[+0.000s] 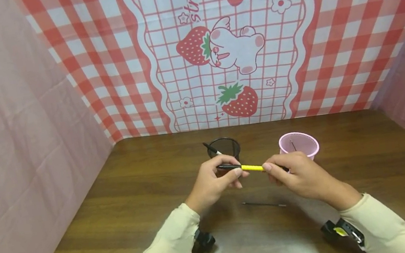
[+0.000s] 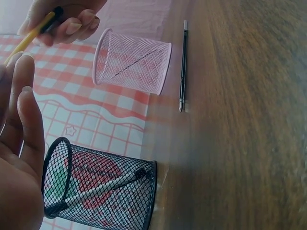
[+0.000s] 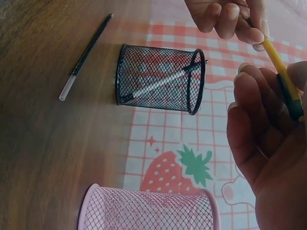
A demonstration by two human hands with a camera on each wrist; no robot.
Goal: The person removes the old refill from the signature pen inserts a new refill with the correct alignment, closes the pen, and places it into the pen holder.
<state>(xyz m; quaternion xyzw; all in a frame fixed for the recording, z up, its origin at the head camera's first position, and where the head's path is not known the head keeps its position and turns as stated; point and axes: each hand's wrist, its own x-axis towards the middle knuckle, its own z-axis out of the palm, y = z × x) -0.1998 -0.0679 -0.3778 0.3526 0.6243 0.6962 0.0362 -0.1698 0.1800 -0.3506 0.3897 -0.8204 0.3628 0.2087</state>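
Note:
Between my two hands is a pen with a yellow barrel and black ends, lying almost level above the table. My left hand pinches its black end between thumb and fingers. At the other end, my right hand grips the barrel; the right wrist view shows the black clip beside its palm. Below the hands, a thin dark ink refill with a pale end lies on the table. It appears in the left wrist view as a black refill with a metallic tip.
Behind the left hand stands a black mesh cup holding a white pen with black ends. A pink mesh cup stands behind the right hand with a thin dark stick inside. A strawberry-print cloth hangs at the wooden table's back edge.

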